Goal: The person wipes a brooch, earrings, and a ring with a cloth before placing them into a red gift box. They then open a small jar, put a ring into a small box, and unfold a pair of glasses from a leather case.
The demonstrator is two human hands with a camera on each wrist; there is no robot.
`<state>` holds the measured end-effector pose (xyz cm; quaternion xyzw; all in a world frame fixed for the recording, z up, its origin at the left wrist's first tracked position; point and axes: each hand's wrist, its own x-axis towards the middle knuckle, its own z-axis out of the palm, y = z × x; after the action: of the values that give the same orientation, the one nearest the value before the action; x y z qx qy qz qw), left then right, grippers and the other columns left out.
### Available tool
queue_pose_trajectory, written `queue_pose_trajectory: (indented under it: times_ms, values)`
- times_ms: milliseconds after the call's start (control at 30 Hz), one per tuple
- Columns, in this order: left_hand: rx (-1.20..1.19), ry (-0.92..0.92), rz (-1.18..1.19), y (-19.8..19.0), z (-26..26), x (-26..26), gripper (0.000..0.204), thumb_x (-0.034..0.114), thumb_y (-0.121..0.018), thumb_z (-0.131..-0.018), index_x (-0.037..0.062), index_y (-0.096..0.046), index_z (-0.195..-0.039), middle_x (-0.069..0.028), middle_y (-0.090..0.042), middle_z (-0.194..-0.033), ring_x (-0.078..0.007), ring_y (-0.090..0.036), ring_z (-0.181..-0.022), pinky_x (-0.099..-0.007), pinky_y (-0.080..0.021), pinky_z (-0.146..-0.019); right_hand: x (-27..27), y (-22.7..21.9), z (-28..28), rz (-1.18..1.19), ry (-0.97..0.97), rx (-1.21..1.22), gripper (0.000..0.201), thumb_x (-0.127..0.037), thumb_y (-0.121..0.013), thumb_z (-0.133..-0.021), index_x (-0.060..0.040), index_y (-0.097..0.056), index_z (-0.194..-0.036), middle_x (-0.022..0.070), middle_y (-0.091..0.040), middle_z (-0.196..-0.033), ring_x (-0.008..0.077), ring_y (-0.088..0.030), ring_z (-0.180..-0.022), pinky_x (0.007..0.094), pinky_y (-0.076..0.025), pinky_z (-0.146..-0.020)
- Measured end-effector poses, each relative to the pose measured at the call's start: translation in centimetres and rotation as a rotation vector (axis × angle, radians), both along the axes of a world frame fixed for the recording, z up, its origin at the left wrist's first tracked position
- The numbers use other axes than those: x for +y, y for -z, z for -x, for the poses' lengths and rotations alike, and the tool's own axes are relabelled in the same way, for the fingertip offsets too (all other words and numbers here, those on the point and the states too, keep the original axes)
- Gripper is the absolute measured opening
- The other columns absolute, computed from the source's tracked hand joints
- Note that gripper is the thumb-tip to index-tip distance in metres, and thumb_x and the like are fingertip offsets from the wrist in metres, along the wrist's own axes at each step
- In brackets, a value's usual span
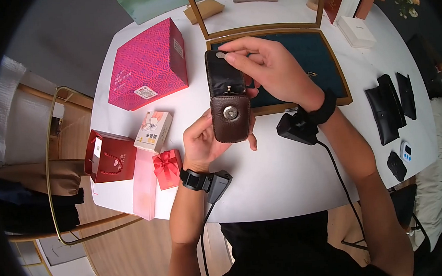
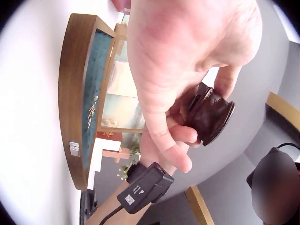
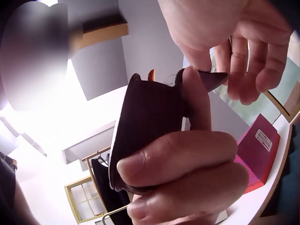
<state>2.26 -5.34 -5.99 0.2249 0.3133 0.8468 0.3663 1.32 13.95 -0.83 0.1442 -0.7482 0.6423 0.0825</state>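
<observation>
A dark brown leather pouch (image 1: 232, 129) with a round metal snap is held up over the table, its flap (image 1: 225, 73) lifted to show the black lining. My left hand (image 1: 199, 141) grips the pouch body from behind and below; its fingers wrap round the body in the right wrist view. At the flap's upper end, my right hand (image 1: 277, 65) pinches the edge near the snap between thumb and fingers. A bit of metal (image 1: 229, 89) shows at the pouch's mouth. In the right wrist view a small orange piece (image 3: 151, 75) sticks up there. The pouch's inside is hidden.
Behind the hands lies an open wooden case (image 1: 343, 86) with teal lining and small jewellery. At left are a large pink box (image 1: 146, 63), a red gift bag (image 1: 110, 156), a small carton (image 1: 153, 131) and a ribboned red box (image 1: 167, 170). Black cases (image 1: 383, 108) lie at right.
</observation>
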Motion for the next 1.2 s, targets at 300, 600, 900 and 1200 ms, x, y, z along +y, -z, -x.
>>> queue_pose_trajectory:
  times_ms: [300, 600, 900, 1200]
  values:
    - [-0.038, -0.027, 0.035, -0.3, -0.2, 0.2, 0.074, 0.034, -0.039, -0.090, -0.0138, -0.027, -0.144, -0.0215, -0.055, -0.091, -0.0253, -0.055, -0.071, -0.0419, -0.049, -0.056, 0.2, 0.5, 0.3, 0.013, -0.045, -0.014, 0.032, -0.020, -0.057, -0.101, 0.0007, -0.059, -0.125, -0.0004, -0.066, -0.088, 0.0020, -0.057, -0.068, 0.0188, -0.047, -0.057]
    - [-0.010, -0.020, 0.043, -0.1, 0.0, -0.2, 0.074, 0.038, -0.038, -0.090, -0.0134, -0.028, -0.143, -0.0204, -0.055, -0.092, -0.0239, -0.053, -0.068, -0.0375, -0.046, -0.053, 0.1, 0.4, 0.2, 0.022, -0.060, -0.045, 0.031, -0.017, -0.057, -0.100, -0.0009, -0.057, -0.127, -0.0016, -0.062, -0.085, 0.0032, -0.057, -0.067, 0.0192, -0.046, -0.057]
    - [0.035, -0.005, -0.085, 1.6, 0.8, -0.7, 0.053, 0.022, -0.056, -0.093, -0.0018, -0.039, -0.138, -0.0139, -0.057, -0.114, -0.0217, -0.058, -0.084, -0.0376, -0.049, -0.063, -0.4, -0.1, -0.1, 0.134, 0.023, 0.102, 0.034, -0.013, -0.066, -0.092, -0.0022, -0.057, -0.123, 0.0042, -0.065, -0.093, 0.0079, -0.063, -0.075, 0.0216, -0.049, -0.061]
    - [0.168, -0.394, 0.162, 0.1, 0.9, -0.2, 0.051, 0.021, -0.066, -0.087, -0.0017, -0.049, -0.129, -0.0077, -0.061, -0.107, -0.0113, -0.056, -0.079, -0.0263, -0.044, -0.063, 0.7, -0.5, -0.7, -0.112, 0.064, 0.146, 0.024, -0.017, -0.076, -0.085, -0.0010, -0.068, -0.101, 0.0015, -0.066, -0.074, 0.0043, -0.057, -0.062, 0.0192, -0.042, -0.055]
